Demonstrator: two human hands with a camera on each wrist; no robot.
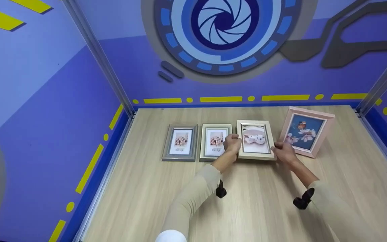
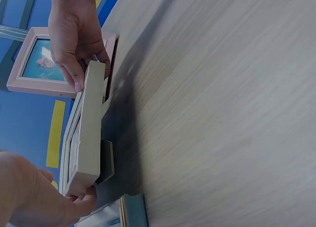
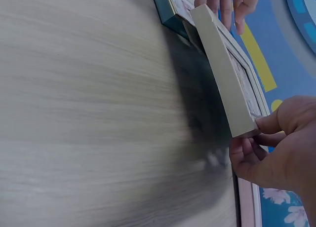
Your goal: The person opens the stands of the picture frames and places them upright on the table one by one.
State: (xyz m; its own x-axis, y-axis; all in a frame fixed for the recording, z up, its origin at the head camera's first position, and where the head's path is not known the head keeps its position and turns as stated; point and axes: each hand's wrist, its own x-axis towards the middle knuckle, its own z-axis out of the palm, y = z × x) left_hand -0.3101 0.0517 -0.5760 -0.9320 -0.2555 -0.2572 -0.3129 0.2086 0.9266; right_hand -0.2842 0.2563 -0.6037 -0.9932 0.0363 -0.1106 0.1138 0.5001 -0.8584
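Observation:
Both hands hold a cream picture frame (image 1: pixel 255 156) with a picture of white, fluffy figures. My left hand (image 1: pixel 232 144) grips its left side, and my right hand (image 1: pixel 285 153) pinches the lower right side between thumb and fingers. In the left wrist view, the lower edge of the cream picture frame (image 2: pixel 90 123) is raised over the table, with a shadow under it. A dark stand (image 2: pixel 106 163) sticks out behind it. From the right wrist view, the right thumb lies on the front and the fingers curl behind the cream picture frame (image 3: pixel 222 74).
Left of the held frame stand a champagne-coloured picture frame (image 1: pixel 201 143), partly covered by the left hand, and a grey picture frame (image 1: pixel 166 143). A pink picture frame (image 1: pixel 324 134) stands tilted close behind the right hand. Blue-purple panels (image 1: pixel 129 70) wall the wooden table (image 1: pixel 139 201) at back and sides.

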